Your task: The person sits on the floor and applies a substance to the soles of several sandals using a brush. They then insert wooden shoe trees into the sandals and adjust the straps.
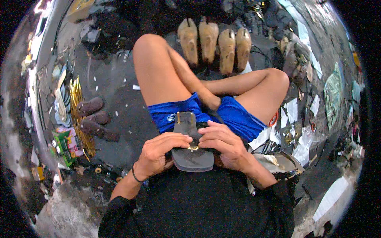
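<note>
A dark sandal (193,160) with a squared toe lies close to my body, above my lap, its wide end toward me. A gold-coloured trim (193,148) crosses its middle, and gold-coloured pieces stand at its far end. My left hand (160,148) grips the sandal from the left, fingertips at the trim. From the right, my right hand (224,144) holds it too, its fingers bent over the edge and fingertips near the trim. Both thumbs are mostly hidden.
Several wooden shoe lasts (208,39) stand beyond my crossed legs. To the left lie brown shoe-shaped pieces (97,119), gold strips (75,93), stacked sole-shaped pieces (61,99) and a colourful package (67,144). White scraps (303,144) and a green plastic sheet (333,95) litter the right side.
</note>
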